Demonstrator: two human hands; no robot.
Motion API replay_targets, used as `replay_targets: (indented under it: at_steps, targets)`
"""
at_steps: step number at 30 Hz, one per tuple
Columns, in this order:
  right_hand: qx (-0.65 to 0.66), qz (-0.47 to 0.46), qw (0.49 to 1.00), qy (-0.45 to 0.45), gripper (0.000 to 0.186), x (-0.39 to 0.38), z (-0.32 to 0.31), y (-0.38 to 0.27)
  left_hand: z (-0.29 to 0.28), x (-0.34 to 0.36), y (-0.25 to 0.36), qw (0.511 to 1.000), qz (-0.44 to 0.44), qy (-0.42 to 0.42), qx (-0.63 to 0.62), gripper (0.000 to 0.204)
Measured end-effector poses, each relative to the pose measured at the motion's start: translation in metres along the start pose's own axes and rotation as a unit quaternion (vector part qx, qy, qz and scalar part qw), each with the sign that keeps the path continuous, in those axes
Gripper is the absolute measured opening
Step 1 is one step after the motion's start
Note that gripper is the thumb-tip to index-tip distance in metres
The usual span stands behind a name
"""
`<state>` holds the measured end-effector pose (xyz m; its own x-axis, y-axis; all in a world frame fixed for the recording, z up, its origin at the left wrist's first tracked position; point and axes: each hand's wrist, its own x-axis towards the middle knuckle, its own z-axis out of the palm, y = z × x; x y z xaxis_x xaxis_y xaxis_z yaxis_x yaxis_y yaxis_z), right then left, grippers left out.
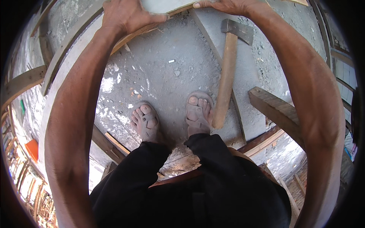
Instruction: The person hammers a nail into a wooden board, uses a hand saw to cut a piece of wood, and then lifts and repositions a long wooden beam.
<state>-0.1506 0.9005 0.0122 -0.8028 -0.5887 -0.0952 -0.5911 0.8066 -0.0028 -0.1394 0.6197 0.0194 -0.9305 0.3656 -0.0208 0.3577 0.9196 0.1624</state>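
Both my arms reach forward to the top of the head view. There, a pale board (pixel 164 3) shows its raw wooden near edge. My left hand (pixel 125 16) grips that edge with the thumb stretched along it. Further right, my right hand (pixel 228 5) has its thumb pressed on the same edge; its other fingers are cut off by the frame. A hatchet (pixel 228 72) with a dark metal head and a thick wooden handle lies between my right foot and right arm, its head pointing away from me.
My sandalled feet (pixel 146 117) stand on a dusty grey surface (pixel 163 76) with crumbs and white splashes. Under the hatchet lies a long grey plank (pixel 211 36). A thick timber (pixel 275 108) juts in beside my right arm. Wooden beams (pixel 72 41) and an orange object (pixel 32 149) are at left.
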Motion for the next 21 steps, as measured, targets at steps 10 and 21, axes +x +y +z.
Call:
replay_targets:
  at_steps: [10, 21]
  targets:
    - [0.135, -0.066, 0.986, 0.07, 0.069, 0.01, 0.016, 0.007, 0.002, 0.002, -0.005, 1.0, -0.001, -0.003, 0.001, 0.108]
    - [0.147, 0.01, 0.989, -0.014, 0.07, 0.009, -0.007, 0.003, 0.0, 0.001, 0.002, 0.997, 0.021, 0.01, 0.071, 0.115]
